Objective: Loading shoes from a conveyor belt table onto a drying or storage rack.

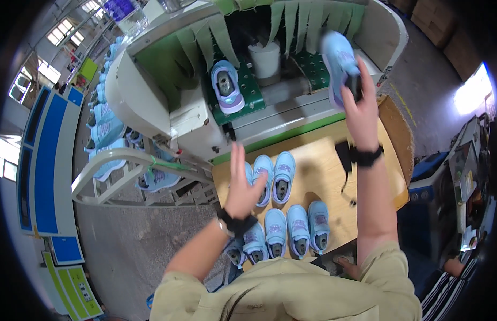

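My right hand (361, 109) grips a light blue sneaker (339, 64) by its heel. The sneaker is held up in front of the right side of the machine opening, its toe pointing up and slightly blurred. My left hand (244, 184) has its fingers stretched out and holds nothing. It hovers over the left part of the wooden board, partly covering a sneaker (263, 166) there. Another blue sneaker (283, 174) stands beside that one. Several more sneakers (299, 227) line up in a nearer row. On the green perforated belt (251, 93) rests one sneaker (227, 85), toe away from me.
The machine (147, 96) has hanging fabric strips (296, 27) and a white cylinder (265, 61) inside. At left, a metal rack (131, 160) carries several blue shoes (106, 128). A cardboard piece (395, 144) borders the wooden board (334, 182) on the right.
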A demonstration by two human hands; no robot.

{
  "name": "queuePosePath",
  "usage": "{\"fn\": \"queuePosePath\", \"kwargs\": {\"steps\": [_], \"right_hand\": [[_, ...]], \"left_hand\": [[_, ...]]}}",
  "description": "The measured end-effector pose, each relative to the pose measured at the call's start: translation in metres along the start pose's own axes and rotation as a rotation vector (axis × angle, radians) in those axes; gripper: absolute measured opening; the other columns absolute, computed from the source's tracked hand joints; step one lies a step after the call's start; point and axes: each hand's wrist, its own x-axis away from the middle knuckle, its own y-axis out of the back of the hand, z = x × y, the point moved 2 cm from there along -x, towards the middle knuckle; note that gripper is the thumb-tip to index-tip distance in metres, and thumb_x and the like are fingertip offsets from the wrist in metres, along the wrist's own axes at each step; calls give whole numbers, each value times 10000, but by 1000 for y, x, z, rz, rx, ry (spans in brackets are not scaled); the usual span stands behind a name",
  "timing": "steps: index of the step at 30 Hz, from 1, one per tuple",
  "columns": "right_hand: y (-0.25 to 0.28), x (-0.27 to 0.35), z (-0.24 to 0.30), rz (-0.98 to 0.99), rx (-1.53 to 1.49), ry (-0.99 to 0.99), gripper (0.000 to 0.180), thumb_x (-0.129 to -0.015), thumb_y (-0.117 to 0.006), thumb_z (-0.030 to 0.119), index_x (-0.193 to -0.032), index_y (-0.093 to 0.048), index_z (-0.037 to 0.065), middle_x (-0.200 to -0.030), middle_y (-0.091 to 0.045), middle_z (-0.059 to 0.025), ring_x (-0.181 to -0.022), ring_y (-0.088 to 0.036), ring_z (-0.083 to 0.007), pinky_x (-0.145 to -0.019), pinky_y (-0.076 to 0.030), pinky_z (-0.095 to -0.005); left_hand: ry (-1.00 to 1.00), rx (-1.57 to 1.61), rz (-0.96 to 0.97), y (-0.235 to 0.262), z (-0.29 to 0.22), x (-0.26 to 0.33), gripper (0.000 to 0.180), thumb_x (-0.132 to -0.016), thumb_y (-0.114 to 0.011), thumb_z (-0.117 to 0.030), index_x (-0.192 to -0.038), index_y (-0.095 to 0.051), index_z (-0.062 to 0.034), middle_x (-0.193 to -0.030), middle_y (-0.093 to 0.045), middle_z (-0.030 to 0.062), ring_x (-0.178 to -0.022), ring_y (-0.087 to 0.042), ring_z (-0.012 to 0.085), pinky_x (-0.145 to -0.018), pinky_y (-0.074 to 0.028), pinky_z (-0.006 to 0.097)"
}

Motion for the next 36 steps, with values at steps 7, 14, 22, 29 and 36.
{"fn": "queuePosePath", "kwargs": {"steps": [7, 14, 22, 29, 36], "right_hand": [[-59, -24, -102, 203, 320, -257, 777, -822, -608, 36, -1485, -283, 277, -1475, -253, -305, -1312, -362, -459, -1081, -343, -442], [-4, 115, -44, 587, 125, -361, 633, -857, -636, 144, -1439, -385, 166, -1479, -277, -270, -1357, -320, -417, -1105, -312, -422], [49, 358, 25, 662, 186, -608, 582, -872, -627, 142, -1402, -396, 76, -1466, -281, -268, -1384, -261, -405, -1134, -246, -447], [54, 382, 29, 450, 139, -641, 642, -841, -580, 10, -1424, -313, 45, -1456, -290, -246, -1379, -275, -391, -1142, -235, -422], [48, 384, 32, 408, 189, -632, 638, -824, -581, -17, -1409, -336, 52, -1434, -331, -218, -1364, -303, -382, -1133, -254, -419]], "left_hand": [[147, -476, 632, -12, 29, 144, 770, -860, -606, -489, -1459, -335, -86, -1557, -133, 225, -1423, -104, 471, -1088, -125, 654], [91, -600, 552, -10, 48, 185, 736, -806, -609, -570, -1367, -479, -111, -1503, -306, 212, -1342, -357, 387, -1050, -259, 616], [-73, -415, 466, -13, 53, 190, 616, -830, -650, -423, -1324, -500, -88, -1429, -440, 145, -1296, -419, 379, -1072, -292, 520], [327, -105, -136, 19, 95, 198, 681, -912, -602, -327, -1426, -295, -2, -1463, -287, 238, -1370, -255, 399, -1125, -219, 469], [1051, 709, 272, 12, 106, 220, 1008, -883, -663, -388, -1490, 28, 24, -1468, -291, 218, -1338, -347, 310, -1090, -312, 407]]}}
